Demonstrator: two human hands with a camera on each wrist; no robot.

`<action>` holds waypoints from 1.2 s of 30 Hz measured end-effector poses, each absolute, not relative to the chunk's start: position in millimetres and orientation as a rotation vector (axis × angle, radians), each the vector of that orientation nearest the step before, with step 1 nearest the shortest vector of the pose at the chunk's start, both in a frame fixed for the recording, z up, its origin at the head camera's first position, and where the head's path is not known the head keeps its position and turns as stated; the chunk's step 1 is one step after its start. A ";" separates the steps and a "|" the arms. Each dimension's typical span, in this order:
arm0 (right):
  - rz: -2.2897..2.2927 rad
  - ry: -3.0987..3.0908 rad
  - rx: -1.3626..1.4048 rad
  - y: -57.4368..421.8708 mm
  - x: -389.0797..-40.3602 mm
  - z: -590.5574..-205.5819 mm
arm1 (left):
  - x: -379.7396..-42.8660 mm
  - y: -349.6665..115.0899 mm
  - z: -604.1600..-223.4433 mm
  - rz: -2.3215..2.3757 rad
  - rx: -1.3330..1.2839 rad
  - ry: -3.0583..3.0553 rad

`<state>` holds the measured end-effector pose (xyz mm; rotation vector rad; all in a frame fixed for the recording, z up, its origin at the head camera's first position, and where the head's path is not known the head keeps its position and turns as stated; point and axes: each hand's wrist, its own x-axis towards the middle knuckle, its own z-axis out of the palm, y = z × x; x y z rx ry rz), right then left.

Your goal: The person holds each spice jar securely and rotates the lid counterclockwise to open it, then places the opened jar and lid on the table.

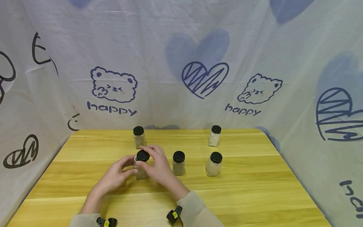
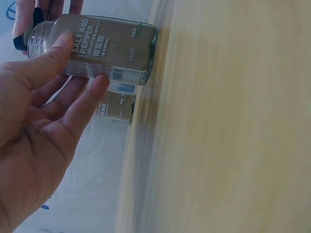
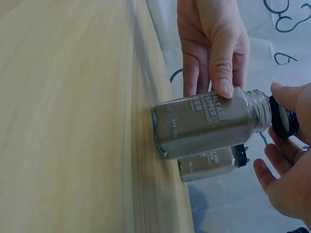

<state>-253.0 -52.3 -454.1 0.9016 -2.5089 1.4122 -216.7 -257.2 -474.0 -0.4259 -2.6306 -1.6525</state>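
A clear glass spice jar [image 3: 204, 121] of brown powder, printed "SALT AND PEPPER", stands upright on the table's left half. My left hand [image 1: 114, 173] grips its body between thumb and fingers from the left. Over the jar's mouth, my right hand [image 1: 158, 165] pinches the black screw lid [image 3: 284, 119] by its edge. The right wrist view shows the lid tilted at the mouth, its pale inside visible and the neck threads [image 3: 259, 110] bare. Behind this jar is a similar capped jar [image 1: 139, 138] of brown powder.
Right of my hands stands another capped brown-powder jar [image 1: 178, 164]. Farther right are two capped jars with pale contents, one nearer [image 1: 213, 167] and one at the back [image 1: 214, 138]. The wooden table [image 1: 255, 189] ends at a printed cloth [image 1: 158, 101] hanging behind it.
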 end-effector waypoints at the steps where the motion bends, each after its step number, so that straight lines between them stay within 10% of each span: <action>1: 1.410 -2.497 0.897 -52.1 -252.7 -453.7 | -216.8 -257.2 -474.0 -1.657 -0.426 -2.630; 36: 1.900 -2.602 1.130 -10.5 -220.5 -446.6 | -215.4 -255.9 -473.0 -1.616 -0.411 -2.661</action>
